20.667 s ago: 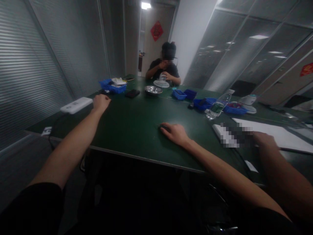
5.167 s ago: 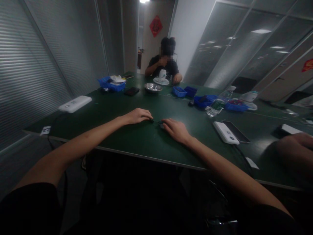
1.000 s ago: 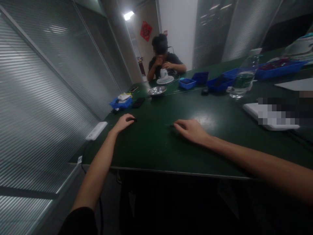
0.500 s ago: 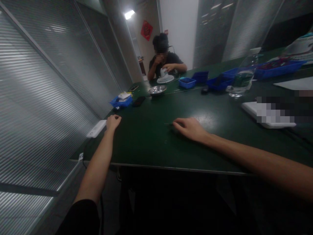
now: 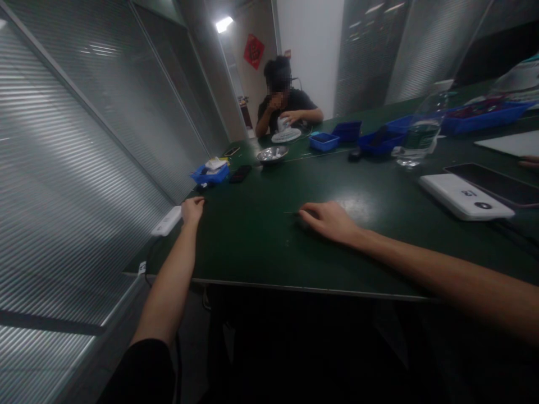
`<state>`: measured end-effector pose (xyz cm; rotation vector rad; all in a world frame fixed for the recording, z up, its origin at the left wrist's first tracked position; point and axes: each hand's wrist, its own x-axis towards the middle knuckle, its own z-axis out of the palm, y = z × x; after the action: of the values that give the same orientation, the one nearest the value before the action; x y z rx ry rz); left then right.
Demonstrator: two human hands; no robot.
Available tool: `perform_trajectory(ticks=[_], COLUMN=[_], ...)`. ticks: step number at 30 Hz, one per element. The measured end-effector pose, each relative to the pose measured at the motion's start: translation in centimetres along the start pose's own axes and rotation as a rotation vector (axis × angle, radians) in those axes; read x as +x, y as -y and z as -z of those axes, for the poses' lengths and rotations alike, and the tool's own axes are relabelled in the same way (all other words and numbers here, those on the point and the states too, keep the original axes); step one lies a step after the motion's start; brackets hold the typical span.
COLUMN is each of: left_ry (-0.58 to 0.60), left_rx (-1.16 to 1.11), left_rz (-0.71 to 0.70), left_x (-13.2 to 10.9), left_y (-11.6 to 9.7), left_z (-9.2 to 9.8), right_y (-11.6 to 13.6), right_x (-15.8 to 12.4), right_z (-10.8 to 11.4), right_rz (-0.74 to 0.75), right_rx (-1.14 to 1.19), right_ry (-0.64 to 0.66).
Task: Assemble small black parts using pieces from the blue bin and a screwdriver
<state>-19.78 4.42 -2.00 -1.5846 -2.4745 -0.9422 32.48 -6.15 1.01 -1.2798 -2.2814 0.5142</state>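
Note:
My right hand [image 5: 327, 219] rests low over the dark green table [image 5: 248, 247], thumb and index finger pinched on a thin needle-like piece [image 5: 289, 212] that points left. What exactly this sliver is, the view is too dim to tell. Toward the table's left side, my left hand [image 5: 192, 211] has its fingers closed together in a pinch; anything between them is too small to make out. Just left of that hand, close beside it, lies a white power strip [image 5: 167, 221].
Farther back are a blue tray [image 5: 210, 174], a dark phone [image 5: 240, 174], a metal bowl [image 5: 272, 155] and several blue bins [image 5: 324, 141]. On the right are a water bottle [image 5: 421, 134], a white power bank [image 5: 461, 196] and another phone [image 5: 497, 182]. A person [image 5: 290, 106] sits opposite.
My left hand has drawn slightly left, its fingers a little closer together. The right hand keeps its pinch in nearly the same place. The view has shifted very slightly.

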Motion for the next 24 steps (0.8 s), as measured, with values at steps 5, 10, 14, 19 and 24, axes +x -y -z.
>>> perform_trajectory(ticks=[5,10,14,19,24], left_ry=[-0.010,-0.018,-0.033,-0.042,-0.034], left_rx=[0.000,-0.031,-0.049,-0.069,-0.085], left_rz=[0.021,0.032,0.049,0.079,0.068], left_x=[0.2,0.1,0.0,-0.2,-0.5], left_y=[0.1,-0.2,-0.6,-1.0,-1.4], left_z=[-0.1,0.1,0.3,0.5,0.8], right_y=[0.0,0.3,0.4,0.2,-0.1], right_x=[0.0,-0.1,-0.2,-0.1,0.0], right_z=[0.0,0.2,0.3,0.1,-0.1], right_rz=[0.012,0.006,0.005,0.007,0.019], right_rx=[0.002,0.004,0.002,-0.007,-0.003], right_ry=[-0.006,0.005,0.000,0.000,-0.003])
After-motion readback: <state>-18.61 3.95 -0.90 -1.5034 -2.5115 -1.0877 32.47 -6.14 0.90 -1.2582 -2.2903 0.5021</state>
